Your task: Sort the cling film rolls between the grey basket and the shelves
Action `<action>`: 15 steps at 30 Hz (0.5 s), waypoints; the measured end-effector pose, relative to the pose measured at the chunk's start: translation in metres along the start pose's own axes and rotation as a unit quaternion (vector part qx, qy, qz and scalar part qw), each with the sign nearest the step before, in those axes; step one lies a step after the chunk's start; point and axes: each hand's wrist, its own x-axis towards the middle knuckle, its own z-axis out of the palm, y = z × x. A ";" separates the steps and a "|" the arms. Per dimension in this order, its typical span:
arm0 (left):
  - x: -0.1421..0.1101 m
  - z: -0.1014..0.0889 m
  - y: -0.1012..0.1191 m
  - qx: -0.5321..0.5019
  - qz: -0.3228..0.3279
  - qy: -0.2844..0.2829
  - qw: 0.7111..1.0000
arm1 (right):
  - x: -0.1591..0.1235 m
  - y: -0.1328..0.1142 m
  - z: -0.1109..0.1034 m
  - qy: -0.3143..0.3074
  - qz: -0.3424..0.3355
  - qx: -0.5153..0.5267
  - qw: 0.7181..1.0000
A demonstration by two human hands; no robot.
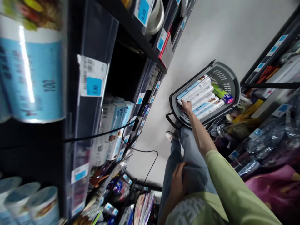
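My right hand [187, 107] reaches into a grey plastic basket [172, 104] on the floor. Its fingers are closed at the near end of a white printed roll [199, 90], which lies beside several similar white and blue rolls. A green and purple box [221, 93] lies across the far ends of the rolls. My left hand [178, 179] lies over my bent leg, slightly blurred, with its fingers apart and nothing visible in it.
Dark shelving [142, 40] with price tags runs along the left, holding blue and white rolls [119, 125]. A black cable [100, 135] hangs across it. Bagged goods [269, 143] fill the right-hand shelves. Grey floor [206, 31] lies between.
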 end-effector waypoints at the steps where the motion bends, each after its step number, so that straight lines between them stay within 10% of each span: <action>1: 0.003 -0.003 -0.001 -0.005 -0.032 0.012 0.999 | 0.008 -0.002 0.006 0.002 0.002 -0.008 1.000; 6: 0.021 0.003 -0.008 -0.036 -0.082 0.031 0.995 | 0.031 -0.006 0.020 0.010 -0.001 -0.019 1.000; 15: 0.031 0.043 0.003 -0.023 0.028 -0.008 0.999 | 0.006 0.007 -0.011 -0.017 -0.055 0.094 0.994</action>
